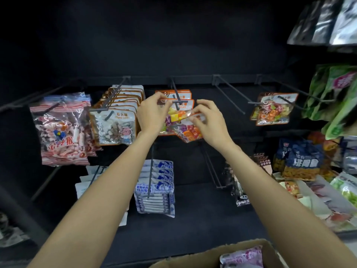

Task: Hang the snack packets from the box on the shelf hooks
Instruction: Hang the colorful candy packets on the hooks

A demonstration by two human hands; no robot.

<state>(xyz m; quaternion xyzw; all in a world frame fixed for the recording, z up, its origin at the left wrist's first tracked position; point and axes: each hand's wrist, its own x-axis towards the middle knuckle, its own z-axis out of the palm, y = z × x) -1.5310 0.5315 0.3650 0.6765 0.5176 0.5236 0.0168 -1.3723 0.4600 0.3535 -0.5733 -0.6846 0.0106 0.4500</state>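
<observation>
While both hands worked at the black metal shelf hook (pixel 178 102), the left hand (pixel 152 113) pinched the top edge of a clear orange-trimmed packet of coloured candy cubes (pixel 190 130) just below the hook tip. Right hand (pixel 208 120) gripped that packet's right side, tilting it. Brown cardboard box (pixel 193 258) sat well below the hook, holding a purple-white packet (pixel 243 258).

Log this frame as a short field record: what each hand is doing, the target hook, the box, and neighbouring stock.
left hand: holds top of the packet at the hook tip
right hand: pinches the fruit candy packet, tilted
target hook: already carries matching orange-topped packets
box: bottom edge, a purple-white packet inside
neighbour: stone candy packets on the hook to the left
</observation>
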